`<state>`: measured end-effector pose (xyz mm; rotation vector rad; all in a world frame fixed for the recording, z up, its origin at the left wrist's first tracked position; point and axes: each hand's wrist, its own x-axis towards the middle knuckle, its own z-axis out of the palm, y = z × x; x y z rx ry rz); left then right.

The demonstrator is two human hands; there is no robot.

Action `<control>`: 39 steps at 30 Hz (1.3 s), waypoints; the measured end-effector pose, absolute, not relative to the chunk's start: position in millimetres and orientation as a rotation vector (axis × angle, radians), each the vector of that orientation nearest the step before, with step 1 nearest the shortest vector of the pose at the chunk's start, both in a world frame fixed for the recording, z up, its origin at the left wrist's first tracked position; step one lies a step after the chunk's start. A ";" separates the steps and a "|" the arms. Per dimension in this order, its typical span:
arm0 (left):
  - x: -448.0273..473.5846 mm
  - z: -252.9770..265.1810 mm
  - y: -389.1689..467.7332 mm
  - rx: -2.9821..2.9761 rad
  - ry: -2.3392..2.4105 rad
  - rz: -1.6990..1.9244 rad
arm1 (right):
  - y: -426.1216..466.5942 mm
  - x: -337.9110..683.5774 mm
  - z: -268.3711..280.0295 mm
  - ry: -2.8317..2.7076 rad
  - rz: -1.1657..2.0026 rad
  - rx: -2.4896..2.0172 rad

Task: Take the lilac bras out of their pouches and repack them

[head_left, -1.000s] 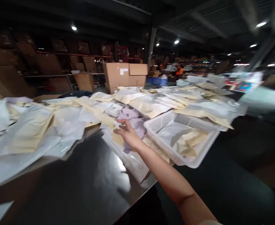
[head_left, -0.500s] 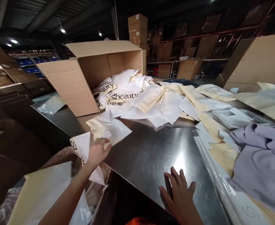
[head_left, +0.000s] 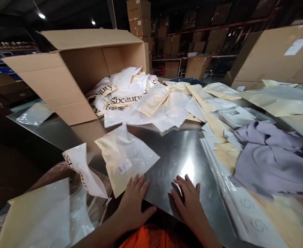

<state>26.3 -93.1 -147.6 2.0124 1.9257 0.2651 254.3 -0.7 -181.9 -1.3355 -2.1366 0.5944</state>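
Observation:
My left hand (head_left: 132, 201) lies flat with its fingers spread, fingertips on the near edge of a clear plastic bag (head_left: 128, 151). That bag has a cream side and a small barcode label (head_left: 124, 166), and rests on the metal table (head_left: 167, 148). To the right, my right hand (head_left: 189, 199) hovers over or touches the bare metal, fingers apart and holding nothing; contact is hard to judge. Beyond both hands a pile of white and cream printed bags (head_left: 130, 98) spills from an open cardboard box (head_left: 76, 74).
A white printed bag (head_left: 86, 170) hangs over the table's left edge, above a bin of plastic bags (head_left: 40, 210). At right lie a lilac cloth (head_left: 270, 162), a stack of flat clear bags (head_left: 246, 213) and a white device (head_left: 236, 117). A large carton (head_left: 278, 58) stands behind.
My left hand has come nearer and right, and the labelled bag has slid the same way across the table. My right hand stays open over the metal. The view has shifted slightly.

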 end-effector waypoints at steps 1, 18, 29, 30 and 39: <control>27.2 -156.2 -108.2 2.075 1.866 0.310 | 0.1 255.8 -177.1 -2.087 0.632 -1.349; -15.0 -127.7 11.5 1.627 2.484 0.097 | -1.3 247.5 -157.0 -2.035 0.827 -1.329; -22.7 -132.7 -89.7 2.039 1.803 0.188 | 32.7 255.2 -129.8 -2.071 0.806 -1.601; -22.2 -133.6 -97.8 2.047 1.797 0.253 | 32.5 251.1 -128.2 -2.158 0.783 -1.653; 78.5 -148.5 -111.2 0.769 1.326 0.838 | -5.3 240.5 -127.1 -1.743 1.621 -1.554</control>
